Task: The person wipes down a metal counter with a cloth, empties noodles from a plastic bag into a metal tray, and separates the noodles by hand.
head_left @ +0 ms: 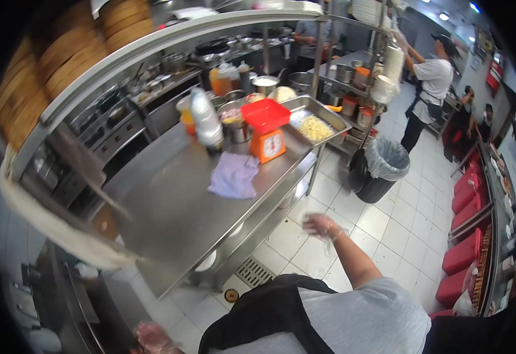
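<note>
At upper left, stacked round bamboo steamers (72, 56), woody and banded. At the bottom edge, lower left, the left hand (153, 336) in a thin, crinkled clear glove, nothing visible in its grasp; cannot tell from the blur whether spread or pressed together. Left of centre, a worktop (169, 165) of smooth, dully shining metal. Near the middle of the frame, the purple cloth (234, 175), lying rumpled on the worktop: likely light, soft and floppy, best gathered by a raised fold near its middle. Just beside, slightly higher, an orange kitchen scale (264, 143) with a flat red pan (265, 114): boxy, hard, probably heavier; best held low around the body, not by the pan. Farther right, a shallow metal tray (334, 116) with pale, thin strips (315, 128), probably soft and slippery. Below, right of centre, the right hand (320, 225), also in clear film, above glossy floor tiles (293, 239), seemingly empty; too blurred to tell the finger spacing. Beyond, a black bin (367, 183) with a wrinkled, see-through liner (385, 156).
</note>
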A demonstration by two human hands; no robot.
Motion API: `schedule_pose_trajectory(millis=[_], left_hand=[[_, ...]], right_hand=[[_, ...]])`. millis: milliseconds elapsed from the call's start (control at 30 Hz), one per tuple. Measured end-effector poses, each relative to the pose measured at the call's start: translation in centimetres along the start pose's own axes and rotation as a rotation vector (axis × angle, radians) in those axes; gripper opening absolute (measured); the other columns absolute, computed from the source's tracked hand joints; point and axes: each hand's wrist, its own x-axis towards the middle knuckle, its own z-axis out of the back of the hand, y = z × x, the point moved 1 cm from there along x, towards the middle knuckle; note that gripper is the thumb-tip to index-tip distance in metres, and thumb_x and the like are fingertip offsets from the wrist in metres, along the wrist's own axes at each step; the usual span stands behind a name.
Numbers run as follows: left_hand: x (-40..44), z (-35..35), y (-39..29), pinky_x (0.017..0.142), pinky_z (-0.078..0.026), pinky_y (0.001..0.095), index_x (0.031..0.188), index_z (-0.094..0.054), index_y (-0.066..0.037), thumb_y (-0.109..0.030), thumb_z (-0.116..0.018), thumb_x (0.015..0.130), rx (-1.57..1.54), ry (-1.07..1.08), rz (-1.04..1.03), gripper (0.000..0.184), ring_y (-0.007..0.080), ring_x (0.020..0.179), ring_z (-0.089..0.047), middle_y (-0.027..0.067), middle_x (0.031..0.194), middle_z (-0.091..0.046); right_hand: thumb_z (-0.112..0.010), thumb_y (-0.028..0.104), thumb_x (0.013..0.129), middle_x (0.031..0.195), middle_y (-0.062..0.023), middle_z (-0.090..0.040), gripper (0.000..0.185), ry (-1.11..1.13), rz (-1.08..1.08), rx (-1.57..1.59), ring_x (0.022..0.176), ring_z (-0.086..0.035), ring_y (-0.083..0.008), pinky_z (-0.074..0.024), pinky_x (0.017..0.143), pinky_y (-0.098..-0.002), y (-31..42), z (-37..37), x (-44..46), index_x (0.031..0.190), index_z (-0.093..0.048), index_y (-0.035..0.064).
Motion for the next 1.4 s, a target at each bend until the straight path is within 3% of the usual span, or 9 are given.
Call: schedule_pose_trajectory(millis=[200, 333, 467, 500, 600, 667, 733, 1033, 1400], left_hand=[[3.4, -21.6, 16.6, 0.090, -0.045, 0.0403, 0.124, -0.054, -0.021, -0.031, -0.046, 0.092, -0.081, -0.400, 0.267, 0.034, 0.0182, 0.116, -0.053, -0.0030, 0.126, -0.056], [2.4, -27.0, 19.6, 0.084, -0.047, 0.0385, 0.120, -0.056, -0.022, -0.033, -0.051, 0.090, 0.033, -0.159, 0.290, 0.032, 0.0151, 0.112, -0.054, -0.0042, 0.123, -0.057], [3.7, -27.9, 20.5, 0.082, -0.051, 0.0398, 0.117, -0.059, -0.021, -0.033, -0.047, 0.093, 0.120, -0.262, 0.344, 0.030, 0.0146, 0.112, -0.055, -0.0035, 0.119, -0.060], [4.3, -27.7, 20.5, 0.081, -0.052, 0.0395, 0.117, -0.059, -0.021, -0.033, -0.047, 0.093, 0.147, -0.258, 0.345, 0.029, 0.0149, 0.111, -0.055, -0.0034, 0.118, -0.061], [6.9, -30.1, 22.1, 0.086, -0.044, 0.0343, 0.128, -0.051, -0.021, -0.034, -0.054, 0.089, 0.248, -0.206, 0.384, 0.041, 0.0169, 0.109, -0.053, -0.0006, 0.119, -0.056], [9.7, -31.3, 23.3, 0.088, -0.043, 0.0344, 0.129, -0.050, -0.020, -0.032, -0.055, 0.089, 0.243, -0.207, 0.456, 0.042, 0.0173, 0.109, -0.052, 0.0005, 0.120, -0.055], [12.2, -31.5, 24.5, 0.088, -0.042, 0.0341, 0.129, -0.050, -0.017, -0.031, -0.056, 0.089, 0.249, -0.160, 0.501, 0.043, 0.0178, 0.108, -0.052, 0.0015, 0.119, -0.055], [20.1, -35.0, 27.8, 0.081, -0.044, 0.0289, 0.123, -0.052, -0.008, -0.028, -0.059, 0.089, 0.484, 0.096, 0.625, 0.040, 0.0169, 0.095, -0.057, 0.0047, 0.106, -0.061], [21.7, -37.4, 27.3, 0.098, -0.037, 0.0394, 0.139, -0.038, -0.008, -0.059, -0.037, 0.092, 0.536, 0.410, 0.843, 0.070, 0.0232, 0.122, -0.044, 0.0093, 0.140, -0.042]], right_hand=[[-0.067, 0.055, 0.076, 0.147, -0.0244, -0.019, 0.092, -0.293, 0.309, 0.552, 0.130, -0.031, -0.0392, -0.0314, 0.101, -0.0564, 19.4, 4.6, 5.2, 0.146, -0.022, 0.0179], [-0.068, 0.052, 0.076, 0.151, -0.0204, -0.012, 0.094, -0.403, 0.335, 0.617, 0.134, -0.023, -0.0402, -0.0297, 0.100, -0.0592, 25.5, 6.5, 9.8, 0.148, -0.018, 0.0172], [-0.066, 0.031, 0.077, 0.116, -0.0181, -0.057, 0.050, -0.433, 0.360, 0.631, 0.102, -0.057, -0.0337, -0.0451, 0.080, -0.0602, 26.8, 8.0, 14.1, 0.118, -0.051, 0.0073], [-0.059, 0.021, 0.078, 0.081, -0.0123, -0.064, 0.019, -0.535, 0.445, 0.508, 0.080, -0.062, -0.0284, -0.0496, 0.066, -0.0529, 26.5, 9.0, 15.2, 0.089, -0.059, 0.0061], [-0.055, 0.018, 0.080, 0.070, -0.0101, -0.060, 0.014, -1.122, 0.773, -1.197, 0.076, -0.061, -0.0260, -0.0483, 0.062, -0.0453, 24.1, 12.1, 15.4, 0.077, -0.061, 0.0062], [-0.051, 0.021, 0.083, 0.069, -0.0066, -0.058, 0.020, -1.037, 0.837, -0.906, 0.072, -0.059, -0.0219, -0.0440, 0.059, -0.0398, 22.0, 14.4, 13.4, 0.073, -0.061, 0.0063], [-0.049, 0.029, 0.084, 0.069, -0.0057, -0.058, 0.029, -0.672, 0.790, 0.301, 0.069, -0.055, -0.0192, -0.0421, 0.060, -0.0365, 17.6, 18.6, 13.2, 0.074, -0.062, 0.0055], [-0.050, 0.025, 0.082, 0.075, -0.0035, -0.051, 0.023, -1.281, 0.705, -0.402, 0.069, -0.046, -0.0158, -0.0386, 0.064, -0.0334, 7.5, 8.6, -20.8, 0.076, -0.059, 0.0041], [-0.048, 0.033, 0.087, 0.102, -0.0118, -0.059, 0.034, -0.744, 0.359, -0.375, 0.097, -0.052, -0.0216, -0.0404, 0.090, -0.0365, 9.5, -14.7, -18.0, 0.094, -0.066, 0.0045]])
